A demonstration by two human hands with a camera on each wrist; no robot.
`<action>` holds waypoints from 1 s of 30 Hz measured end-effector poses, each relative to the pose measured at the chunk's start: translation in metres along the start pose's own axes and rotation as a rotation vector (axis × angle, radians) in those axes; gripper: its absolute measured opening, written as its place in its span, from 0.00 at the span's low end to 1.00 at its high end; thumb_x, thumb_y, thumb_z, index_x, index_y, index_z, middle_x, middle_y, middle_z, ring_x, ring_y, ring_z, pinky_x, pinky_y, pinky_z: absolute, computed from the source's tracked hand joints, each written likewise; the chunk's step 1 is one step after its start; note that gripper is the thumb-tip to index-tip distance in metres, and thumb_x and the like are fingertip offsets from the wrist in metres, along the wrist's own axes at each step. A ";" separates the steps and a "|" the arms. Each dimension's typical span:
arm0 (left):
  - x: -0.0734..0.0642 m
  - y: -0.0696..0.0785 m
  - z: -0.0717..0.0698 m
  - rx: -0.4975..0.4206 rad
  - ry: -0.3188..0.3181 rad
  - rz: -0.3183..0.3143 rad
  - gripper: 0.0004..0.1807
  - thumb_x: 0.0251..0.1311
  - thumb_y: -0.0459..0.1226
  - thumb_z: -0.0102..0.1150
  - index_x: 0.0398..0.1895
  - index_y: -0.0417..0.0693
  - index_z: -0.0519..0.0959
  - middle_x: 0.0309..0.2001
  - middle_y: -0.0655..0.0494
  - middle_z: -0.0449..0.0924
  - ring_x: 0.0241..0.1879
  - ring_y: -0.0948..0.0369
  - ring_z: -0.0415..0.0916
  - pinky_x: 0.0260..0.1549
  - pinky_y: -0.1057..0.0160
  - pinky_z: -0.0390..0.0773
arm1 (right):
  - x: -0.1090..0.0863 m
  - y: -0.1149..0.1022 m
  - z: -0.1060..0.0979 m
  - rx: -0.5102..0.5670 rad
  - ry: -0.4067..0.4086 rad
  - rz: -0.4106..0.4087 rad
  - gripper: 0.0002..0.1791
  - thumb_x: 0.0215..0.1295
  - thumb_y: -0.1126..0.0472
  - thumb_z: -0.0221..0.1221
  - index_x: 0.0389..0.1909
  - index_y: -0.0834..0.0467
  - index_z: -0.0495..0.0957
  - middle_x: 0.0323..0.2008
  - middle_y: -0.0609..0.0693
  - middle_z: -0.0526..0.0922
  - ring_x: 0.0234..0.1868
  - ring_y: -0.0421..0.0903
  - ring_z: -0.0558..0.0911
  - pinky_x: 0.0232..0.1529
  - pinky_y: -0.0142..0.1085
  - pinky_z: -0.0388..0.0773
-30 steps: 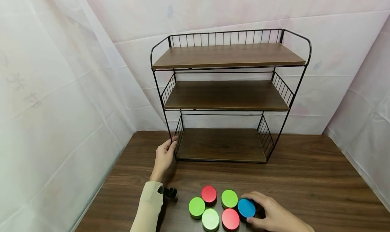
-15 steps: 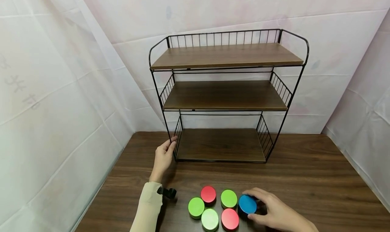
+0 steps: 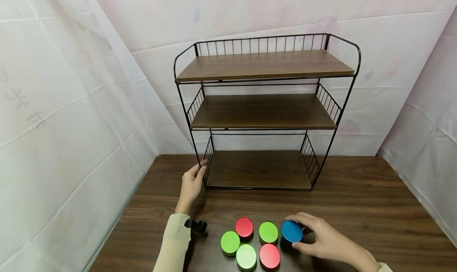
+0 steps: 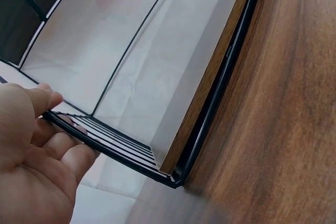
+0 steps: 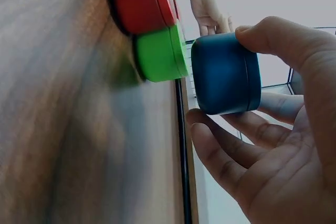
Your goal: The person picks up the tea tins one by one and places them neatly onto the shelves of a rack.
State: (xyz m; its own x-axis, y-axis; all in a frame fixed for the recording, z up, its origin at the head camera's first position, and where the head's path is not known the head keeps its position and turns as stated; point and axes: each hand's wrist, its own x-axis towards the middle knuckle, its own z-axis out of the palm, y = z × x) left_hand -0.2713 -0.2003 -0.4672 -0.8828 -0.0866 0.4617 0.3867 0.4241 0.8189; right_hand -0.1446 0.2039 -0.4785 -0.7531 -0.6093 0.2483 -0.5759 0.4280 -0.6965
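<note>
My right hand point(image 3: 326, 240) pinches a small round blue canister point(image 3: 292, 231) between thumb and fingers at the front right. In the right wrist view the blue canister point(image 5: 223, 74) is raised off the table, its lid seam near the thumb. My left hand point(image 3: 190, 186) grips the lower left upright of a three-tier shelf rack point(image 3: 264, 111); the left wrist view shows thumb and fingers around its black metal side frame point(image 4: 123, 158). Beside the blue canister sit a green canister point(image 3: 268, 232) and a red canister point(image 3: 269, 257).
Farther left stand another red canister point(image 3: 244, 227), a green canister point(image 3: 230, 243) and a pale green canister point(image 3: 246, 257). All rest on the dark wooden table point(image 3: 375, 208). White cloth point(image 3: 392, 57) hangs behind the rack and along both sides.
My right hand has lifted the blue canister and moved it slightly away from me and to the right, apart from the others. The left hand keeps its grip on the rack.
</note>
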 end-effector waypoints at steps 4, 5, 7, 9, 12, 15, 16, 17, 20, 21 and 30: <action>0.001 0.001 0.000 -0.003 -0.006 0.003 0.16 0.76 0.31 0.54 0.62 0.38 0.81 0.20 0.38 0.67 0.11 0.74 0.46 0.21 0.68 0.56 | 0.004 -0.002 -0.006 -0.027 0.014 -0.047 0.28 0.67 0.54 0.70 0.65 0.51 0.75 0.55 0.51 0.81 0.48 0.32 0.79 0.41 0.31 0.83; 0.001 0.002 -0.001 -0.004 -0.011 0.001 0.16 0.76 0.31 0.54 0.62 0.38 0.81 0.19 0.41 0.67 0.11 0.74 0.46 0.20 0.68 0.56 | 0.004 -0.002 -0.007 -0.038 0.022 -0.065 0.28 0.66 0.55 0.70 0.65 0.52 0.75 0.56 0.52 0.81 0.48 0.33 0.79 0.41 0.32 0.83; 0.001 0.003 -0.002 -0.011 -0.027 -0.006 0.17 0.76 0.31 0.53 0.63 0.38 0.81 0.18 0.46 0.67 0.11 0.73 0.46 0.20 0.68 0.57 | 0.005 -0.003 -0.009 -0.058 0.038 -0.090 0.28 0.66 0.56 0.71 0.65 0.52 0.75 0.56 0.52 0.81 0.48 0.33 0.80 0.41 0.31 0.83; 0.001 0.003 -0.002 -0.010 -0.038 -0.014 0.17 0.76 0.31 0.53 0.63 0.38 0.80 0.17 0.52 0.62 0.10 0.73 0.44 0.19 0.67 0.56 | 0.006 -0.004 -0.012 -0.073 0.047 -0.111 0.29 0.65 0.56 0.71 0.65 0.52 0.75 0.56 0.53 0.81 0.48 0.33 0.80 0.41 0.31 0.83; 0.002 0.001 -0.002 -0.007 -0.045 -0.017 0.17 0.77 0.32 0.53 0.64 0.38 0.80 0.18 0.56 0.63 0.11 0.73 0.44 0.21 0.67 0.57 | 0.009 -0.005 -0.017 -0.088 0.056 -0.120 0.29 0.65 0.57 0.72 0.65 0.51 0.75 0.55 0.51 0.82 0.47 0.33 0.80 0.41 0.31 0.83; 0.005 -0.013 0.002 0.004 -0.033 -0.009 0.17 0.77 0.33 0.53 0.64 0.40 0.80 0.16 0.54 0.60 0.11 0.76 0.44 0.19 0.68 0.54 | 0.013 -0.008 -0.024 -0.098 0.057 -0.132 0.29 0.65 0.57 0.71 0.66 0.52 0.74 0.54 0.50 0.82 0.47 0.33 0.80 0.41 0.32 0.83; 0.006 -0.017 0.003 0.009 -0.029 -0.008 0.17 0.77 0.33 0.53 0.64 0.41 0.80 0.16 0.52 0.60 0.11 0.77 0.44 0.18 0.68 0.54 | 0.015 -0.009 -0.026 -0.099 0.057 -0.133 0.29 0.65 0.57 0.71 0.65 0.52 0.74 0.54 0.50 0.82 0.47 0.33 0.80 0.41 0.32 0.83; 0.007 -0.022 0.004 0.015 -0.023 -0.006 0.17 0.77 0.34 0.53 0.64 0.41 0.81 0.16 0.50 0.59 0.12 0.78 0.45 0.18 0.68 0.53 | 0.016 -0.011 -0.028 -0.101 0.059 -0.132 0.29 0.65 0.57 0.72 0.65 0.52 0.75 0.54 0.50 0.82 0.47 0.33 0.80 0.41 0.32 0.83; 0.009 -0.032 0.005 0.024 -0.016 0.000 0.17 0.77 0.36 0.54 0.63 0.42 0.81 0.19 0.41 0.68 0.13 0.79 0.50 0.19 0.69 0.57 | 0.021 -0.014 -0.032 -0.116 0.065 -0.131 0.29 0.64 0.57 0.72 0.65 0.52 0.75 0.55 0.49 0.82 0.47 0.34 0.80 0.42 0.32 0.83; 0.009 -0.034 0.005 0.025 -0.019 -0.001 0.17 0.77 0.37 0.54 0.63 0.43 0.82 0.20 0.39 0.71 0.14 0.78 0.50 0.21 0.68 0.58 | 0.022 -0.016 -0.033 -0.124 0.069 -0.132 0.29 0.64 0.57 0.72 0.64 0.51 0.75 0.55 0.49 0.82 0.47 0.34 0.80 0.42 0.32 0.83; 0.007 -0.039 0.000 0.025 -0.033 0.012 0.17 0.78 0.41 0.54 0.63 0.50 0.83 0.23 0.37 0.75 0.14 0.72 0.49 0.23 0.66 0.63 | 0.038 -0.029 -0.046 -0.195 0.104 -0.187 0.30 0.62 0.59 0.73 0.64 0.52 0.76 0.55 0.47 0.81 0.47 0.34 0.80 0.44 0.33 0.82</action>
State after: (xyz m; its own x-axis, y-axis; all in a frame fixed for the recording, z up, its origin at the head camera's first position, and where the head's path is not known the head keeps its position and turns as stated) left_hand -0.2930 -0.2171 -0.4957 -0.8867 -0.0518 0.4594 0.3906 0.4475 0.8045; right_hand -0.1713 0.1988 -0.4179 -0.6505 -0.6228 0.4348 -0.7508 0.4409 -0.4918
